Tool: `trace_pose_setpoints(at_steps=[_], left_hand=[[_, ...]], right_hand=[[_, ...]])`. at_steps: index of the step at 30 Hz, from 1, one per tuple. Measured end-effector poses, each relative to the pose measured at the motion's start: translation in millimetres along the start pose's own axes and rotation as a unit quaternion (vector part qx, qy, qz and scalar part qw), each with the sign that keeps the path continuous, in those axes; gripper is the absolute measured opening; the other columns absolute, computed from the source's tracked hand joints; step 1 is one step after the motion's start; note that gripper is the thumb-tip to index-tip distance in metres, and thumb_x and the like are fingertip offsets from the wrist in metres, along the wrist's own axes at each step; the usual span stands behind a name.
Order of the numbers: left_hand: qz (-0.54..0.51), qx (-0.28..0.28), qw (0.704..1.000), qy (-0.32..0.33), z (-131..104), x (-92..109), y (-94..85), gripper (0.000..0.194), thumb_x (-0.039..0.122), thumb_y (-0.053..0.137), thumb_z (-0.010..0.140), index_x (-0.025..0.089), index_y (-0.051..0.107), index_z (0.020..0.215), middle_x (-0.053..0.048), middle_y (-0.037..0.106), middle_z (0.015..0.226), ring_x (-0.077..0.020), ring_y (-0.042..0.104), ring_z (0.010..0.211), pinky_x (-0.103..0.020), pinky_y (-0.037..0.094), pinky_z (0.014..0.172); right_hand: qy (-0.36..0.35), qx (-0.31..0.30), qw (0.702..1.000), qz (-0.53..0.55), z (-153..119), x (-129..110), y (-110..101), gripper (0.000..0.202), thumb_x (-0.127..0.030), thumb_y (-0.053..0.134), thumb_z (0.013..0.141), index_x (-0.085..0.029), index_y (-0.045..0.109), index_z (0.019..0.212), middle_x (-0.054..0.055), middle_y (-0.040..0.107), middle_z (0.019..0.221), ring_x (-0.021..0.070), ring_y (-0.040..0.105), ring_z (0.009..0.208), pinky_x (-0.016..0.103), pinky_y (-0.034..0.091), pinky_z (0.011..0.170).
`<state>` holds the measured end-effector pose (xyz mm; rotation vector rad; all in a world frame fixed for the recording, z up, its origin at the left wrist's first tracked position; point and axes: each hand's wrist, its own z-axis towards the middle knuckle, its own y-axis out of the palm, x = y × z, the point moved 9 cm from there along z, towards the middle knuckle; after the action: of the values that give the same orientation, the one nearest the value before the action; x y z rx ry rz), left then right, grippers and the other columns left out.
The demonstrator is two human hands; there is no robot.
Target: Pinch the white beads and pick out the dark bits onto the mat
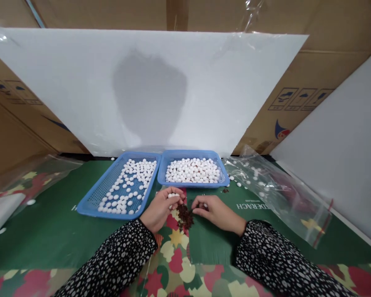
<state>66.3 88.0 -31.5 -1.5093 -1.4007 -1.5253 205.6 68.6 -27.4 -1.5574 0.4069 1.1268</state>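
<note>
Green covering [55, 239] lies beneath a dark-red pile [184, 218], long axis twelve-to-six; left hand [159, 208], at its ten o'clock, cups white pieces [172, 195]; right hand [217, 211], at three, curls narrowly round one white piece [205, 205]; both similarly near.

Left hand [157, 209] cupping white pieces [173, 195] (several), right hand [218, 212] near dark flakes [184, 217]

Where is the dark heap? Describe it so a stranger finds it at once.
Below the big white panel, find the right-hand blue basket. In front of it, between the left hand and the right hand, lies a small loose heap. Its dark reddish-brown colour sets it apart from the white pieces nearby.
</note>
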Motion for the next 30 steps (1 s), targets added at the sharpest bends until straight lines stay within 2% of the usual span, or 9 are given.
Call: trace_pose_setpoints(at_steps=[4, 9, 14, 16, 18, 21, 23, 26, 30], left_hand=[[0.018, -0.008, 1.000, 0.000, 1.8, -5.2, -0.5, 0.031, 0.033, 0.073, 0.079, 0.014, 0.058, 0.098, -0.005, 0.067, 0.087, -0.0092, 0.049, 0.064, -0.020, 0.031, 0.051], [0.064, -0.022, 0.998, -0.003, 3.0, -11.6, -1.0, 0.031, 0.040, 0.072, 0.080, 0.014, 0.059, 0.090, -0.004, 0.065, 0.080, -0.0068, 0.040, 0.055, -0.021, 0.028, 0.049], [0.064, -0.020, 0.998, 0.000, 2.1, -8.4, 0.2, 0.036, 0.042, 0.075, 0.075, 0.013, 0.065, 0.093, 0.000, 0.062, 0.074, -0.0075, 0.039, 0.054, -0.021, 0.026, 0.049], [0.060, -0.015, 0.998, -0.004, 1.2, -7.2, 0.4, 0.038, 0.042, 0.077, 0.072, 0.014, 0.064, 0.095, -0.002, 0.065, 0.077, -0.0082, 0.041, 0.056, -0.021, 0.027, 0.050], [0.060, -0.006, 0.998, -0.009, 0.3, -6.4, 0.1, 0.039, 0.042, 0.079, 0.071, 0.015, 0.063, 0.094, -0.003, 0.067, 0.080, -0.0088, 0.043, 0.057, -0.021, 0.028, 0.050], [0.064, -0.002, 0.998, -0.013, -0.7, -5.9, 0.8, 0.036, 0.043, 0.079, 0.070, 0.015, 0.062, 0.086, -0.004, 0.067, 0.079, -0.0089, 0.042, 0.057, -0.022, 0.027, 0.050], [0.064, -0.006, 0.998, -0.014, -1.0, -6.3, 2.0, 0.035, 0.043, 0.078, 0.070, 0.014, 0.062, 0.082, -0.003, 0.066, 0.076, -0.0084, 0.040, 0.055, -0.022, 0.027, 0.050], [0.054, -0.016, 0.998, -0.019, -0.9, -8.9, 4.0, 0.036, 0.044, 0.079, 0.071, 0.014, 0.063, 0.084, -0.001, 0.063, 0.074, -0.0080, 0.040, 0.055, -0.021, 0.027, 0.049], [0.044, -0.016, 0.999, -0.022, -0.7, -12.1, 4.8, 0.036, 0.043, 0.079, 0.070, 0.014, 0.064, 0.083, 0.000, 0.060, 0.070, -0.0077, 0.041, 0.055, -0.020, 0.027, 0.049]], right_hand=[[-0.027, -0.009, 0.996, -0.090, 0.2, -7.6, 12.8, 0.014, -0.018, 0.069, 0.086, -0.023, 0.071, 0.099, -0.003, 0.055, 0.070, 0.0131, 0.048, 0.062, 0.023, 0.033, 0.059], [-0.043, 0.011, 0.994, -0.102, 3.6, -7.8, 17.6, 0.004, -0.019, 0.069, 0.088, -0.021, 0.072, 0.088, 0.000, 0.060, 0.076, 0.0147, 0.056, 0.070, 0.023, 0.038, 0.064], [-0.034, 0.048, 0.993, -0.106, 4.2, 0.8, 5.3, 0.013, -0.011, 0.065, 0.087, -0.022, 0.073, 0.085, 0.000, 0.058, 0.078, 0.0153, 0.056, 0.072, 0.024, 0.038, 0.064], [-0.022, 0.059, 0.996, -0.062, 4.6, 3.8, -0.7, 0.012, -0.012, 0.065, 0.087, -0.021, 0.072, 0.082, 0.001, 0.059, 0.080, 0.0154, 0.056, 0.072, 0.025, 0.039, 0.065], [-0.004, 0.062, 0.997, 0.040, 5.9, 5.8, -4.0, 0.008, -0.018, 0.065, 0.087, -0.020, 0.070, 0.083, 0.001, 0.063, 0.081, 0.0161, 0.057, 0.073, 0.026, 0.042, 0.068], [0.026, 0.073, 0.977, 0.200, 7.8, 5.4, -6.0, 0.011, -0.029, 0.064, 0.088, -0.018, 0.067, 0.087, 0.003, 0.069, 0.082, 0.0170, 0.060, 0.075, 0.029, 0.045, 0.070], [0.042, 0.091, 0.960, 0.261, 7.9, 3.6, -7.3, 0.018, -0.035, 0.068, 0.085, -0.018, 0.066, 0.089, 0.003, 0.071, 0.082, 0.0172, 0.062, 0.075, 0.029, 0.045, 0.071], [0.055, 0.114, 0.945, 0.300, 6.4, 1.5, -8.5, 0.025, -0.039, 0.075, 0.077, -0.018, 0.066, 0.087, 0.002, 0.071, 0.079, 0.0170, 0.062, 0.071, 0.029, 0.045, 0.068], [0.053, 0.134, 0.955, 0.257, 4.6, 1.0, -10.6, 0.024, -0.041, 0.076, 0.075, -0.018, 0.069, 0.077, 0.000, 0.064, 0.068, 0.0132, 0.050, 0.058, 0.026, 0.037, 0.057]])
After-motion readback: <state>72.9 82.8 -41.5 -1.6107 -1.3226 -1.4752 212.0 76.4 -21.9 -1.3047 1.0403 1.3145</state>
